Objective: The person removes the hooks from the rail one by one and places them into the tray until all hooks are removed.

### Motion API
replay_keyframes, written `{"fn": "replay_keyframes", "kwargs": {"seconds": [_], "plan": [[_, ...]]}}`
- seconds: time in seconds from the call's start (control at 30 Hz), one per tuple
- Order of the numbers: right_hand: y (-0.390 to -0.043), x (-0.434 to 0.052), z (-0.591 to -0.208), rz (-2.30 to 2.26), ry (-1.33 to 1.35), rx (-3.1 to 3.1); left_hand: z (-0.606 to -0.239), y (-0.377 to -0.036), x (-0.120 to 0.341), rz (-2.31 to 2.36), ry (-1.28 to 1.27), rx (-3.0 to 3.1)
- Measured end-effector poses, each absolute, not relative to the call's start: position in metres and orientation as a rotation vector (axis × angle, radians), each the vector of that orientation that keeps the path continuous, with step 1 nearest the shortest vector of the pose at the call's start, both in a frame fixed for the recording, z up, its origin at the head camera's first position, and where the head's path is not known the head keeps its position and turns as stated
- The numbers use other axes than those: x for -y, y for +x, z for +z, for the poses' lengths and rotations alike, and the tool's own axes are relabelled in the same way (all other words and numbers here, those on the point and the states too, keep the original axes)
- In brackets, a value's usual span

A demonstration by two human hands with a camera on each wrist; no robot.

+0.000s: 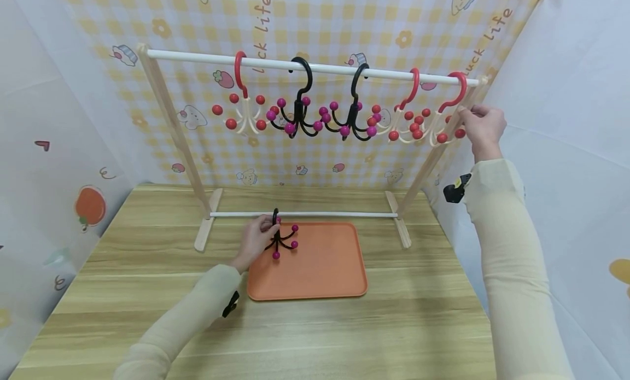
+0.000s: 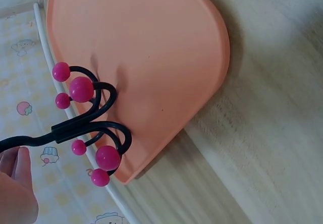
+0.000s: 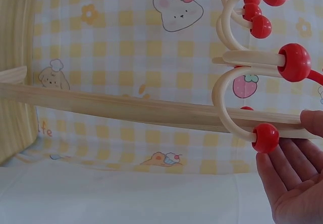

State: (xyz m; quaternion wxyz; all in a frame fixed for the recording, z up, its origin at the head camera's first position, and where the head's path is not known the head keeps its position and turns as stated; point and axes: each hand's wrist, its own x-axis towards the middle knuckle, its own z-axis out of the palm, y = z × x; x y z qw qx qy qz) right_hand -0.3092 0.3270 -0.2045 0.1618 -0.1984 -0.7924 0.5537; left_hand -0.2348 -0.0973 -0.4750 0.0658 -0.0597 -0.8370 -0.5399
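A black claw-shaped hanger with magenta ball tips (image 1: pixel 277 239) is held upright by its stem in my left hand (image 1: pixel 256 240), over the left part of an orange tray (image 1: pixel 320 265). In the left wrist view the same hanger's prongs (image 2: pixel 78 125) show whole, the fingers (image 2: pixel 12 178) behind its hook. High on the right, my right hand (image 1: pixel 484 127) grips the rack's wooden post (image 3: pixel 151 110), thumb on one side and fingers on the other. Beside it hangs a cream hanger with a red hook and red balls (image 1: pixel 435 128).
Along the rack's white top rail (image 1: pixel 327 68) hang several hangers, including two black ones (image 1: pixel 353 115) and a cream one (image 1: pixel 246 112) at left. A lower white bar (image 1: pixel 339 214) runs behind the tray. The rack's feet (image 1: pixel 203 235) stand on the wooden table (image 1: pixel 344 336).
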Motion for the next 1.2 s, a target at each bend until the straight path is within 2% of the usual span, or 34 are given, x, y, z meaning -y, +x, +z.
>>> {"fn": "replay_keyframes", "kwargs": {"seconds": [0.13,0.27,0.33,0.43,0.5,0.6,1.2], "plan": [[-0.309,-0.327,-0.204,1.578,-0.56,2.265,-0.469,-0.235,0.101,-1.695,-0.174,2.512],[-0.308,-0.328,-0.204,1.574,-0.563,2.269,-0.485,-0.254,0.114,-1.724,-0.255,2.39],[-0.308,-0.328,-0.204,1.572,-0.565,2.272,-0.479,-0.256,0.117,-1.695,-0.275,2.364],[-0.309,-0.328,-0.204,1.569,-0.569,2.274,-0.459,-0.254,0.121,-1.656,-0.298,2.367],[-0.309,-0.328,-0.204,1.567,-0.568,2.274,-0.431,-0.243,0.119,-1.61,-0.27,2.416],[-0.309,-0.328,-0.204,1.567,-0.567,2.273,-0.415,-0.245,0.123,-1.595,-0.273,2.451],[-0.308,-0.328,-0.205,1.564,-0.554,2.276,-0.342,-0.258,0.139,-1.527,-0.36,2.327]]}}
